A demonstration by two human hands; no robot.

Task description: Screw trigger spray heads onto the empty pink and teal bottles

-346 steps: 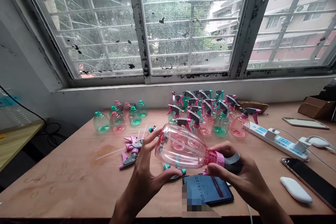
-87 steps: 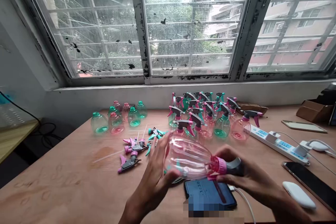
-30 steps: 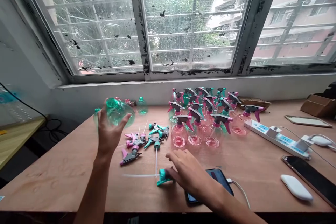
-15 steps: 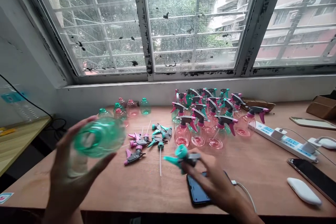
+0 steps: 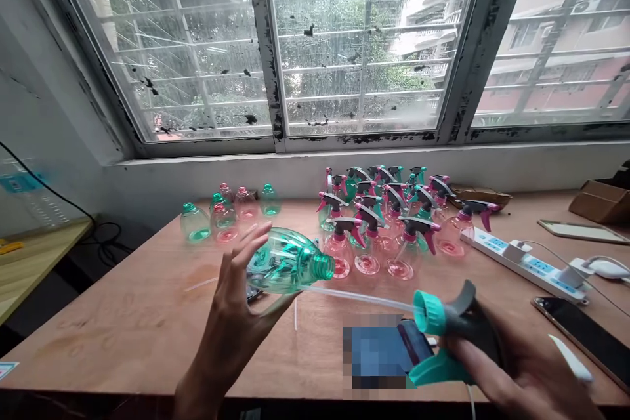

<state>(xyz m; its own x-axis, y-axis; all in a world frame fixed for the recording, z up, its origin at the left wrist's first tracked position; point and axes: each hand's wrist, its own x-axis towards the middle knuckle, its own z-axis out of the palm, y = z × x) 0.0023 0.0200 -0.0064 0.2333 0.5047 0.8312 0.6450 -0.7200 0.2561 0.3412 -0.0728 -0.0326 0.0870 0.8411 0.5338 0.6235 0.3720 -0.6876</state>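
Note:
My left hand is wrapped round a clear green plastic bottle, tipped on its side with its threaded neck pointing right. In my right hand is a trigger spray head, dark grey with a teal collar and trigger. Its thin clear dip tube reaches left, the end close to the bottle's underside near the neck; whether it touches cannot be made out. The loose spray heads behind the bottle are mostly hidden by it.
Assembled sprayers crowd the table by the wall. Several open bottles stand at the back left. A phone lies under my right hand's reach. On the right are a power strip, another phone and a cardboard box.
My left hand has brought the bottle right and turned its neck toward the spray head. My right hand has moved right and closer, and the spray head's tube now points left.

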